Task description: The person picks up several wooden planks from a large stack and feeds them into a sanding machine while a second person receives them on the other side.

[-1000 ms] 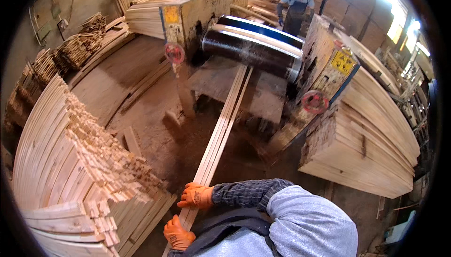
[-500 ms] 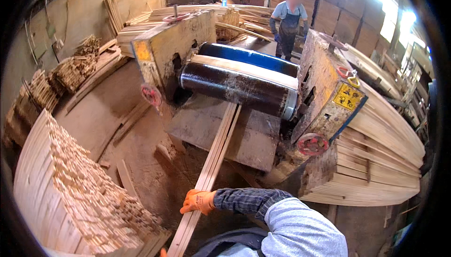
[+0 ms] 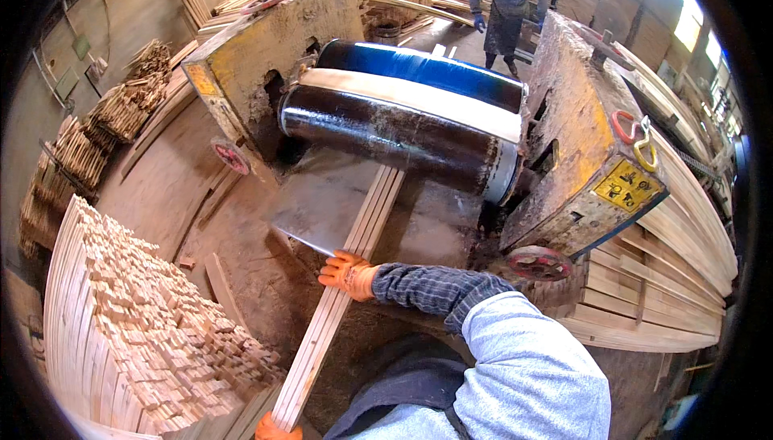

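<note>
Several narrow wooden strips (image 3: 324, 319) lie side by side and run up under the dark roller (image 3: 378, 130) of a machine. In an orange glove, my right hand (image 3: 349, 274) is closed over the strips, close to the front edge of the metal feed plate (image 3: 318, 206). My left hand (image 3: 278, 427), gloved in orange too, grips their near end at the bottom of the view; only part of it shows. Behind the dark roller sit a pale strip and a blue roller (image 3: 427, 70).
A tall stack of wooden strips (image 3: 153, 319) stands at my left, with long boards (image 3: 652, 279) piled at the right. Red handwheels (image 3: 539, 263) stick out from the machine's side frames. Beyond the rollers stands another person (image 3: 509, 9) in a dark apron and gloves.
The strips have moved forward toward the rollers, and my left hand has come further into view at their near end. My right hand is slightly higher. The view has tilted down.
</note>
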Motion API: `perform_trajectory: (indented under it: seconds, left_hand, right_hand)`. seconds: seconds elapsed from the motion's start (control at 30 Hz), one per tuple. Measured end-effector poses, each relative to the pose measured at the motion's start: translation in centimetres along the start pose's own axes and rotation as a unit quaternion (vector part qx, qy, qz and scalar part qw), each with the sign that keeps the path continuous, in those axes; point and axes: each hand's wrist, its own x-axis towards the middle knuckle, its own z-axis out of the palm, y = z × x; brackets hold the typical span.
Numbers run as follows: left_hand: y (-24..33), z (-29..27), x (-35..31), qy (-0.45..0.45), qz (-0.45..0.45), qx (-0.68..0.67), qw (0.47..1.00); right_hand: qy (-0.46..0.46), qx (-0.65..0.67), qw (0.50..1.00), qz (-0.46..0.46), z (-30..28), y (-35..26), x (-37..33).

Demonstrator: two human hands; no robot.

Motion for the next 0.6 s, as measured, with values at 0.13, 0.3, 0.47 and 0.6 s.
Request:
perform_trajectory:
  seconds: [0.13, 0.3, 0.47, 0.6]
  left_hand:
    - [3.9, 3.1, 1.4, -0.009, -0.007, 0.010, 1.000]
    - [9.3, 8.2, 4.4, -0.003, -0.032, 0.076, 0.997]
    - [15.9, -1.1, 11.4, -0.194, 0.153, -0.060, 0.967]
    - [21.9, -11.0, 18.0, -0.232, 0.249, -0.484, 0.806]
  right_hand:
    - [-0.057, 0.100, 0.992, -0.053, -5.5, -5.2, -0.1]
    - [-0.073, 0.160, 0.978, -0.113, -0.8, -13.7, 1.2]
    - [-0.185, 0.165, 0.966, -0.074, -0.1, -12.9, 1.8]
    - [-0.244, 0.214, 0.946, 0.021, -3.2, -8.9, 2.2]
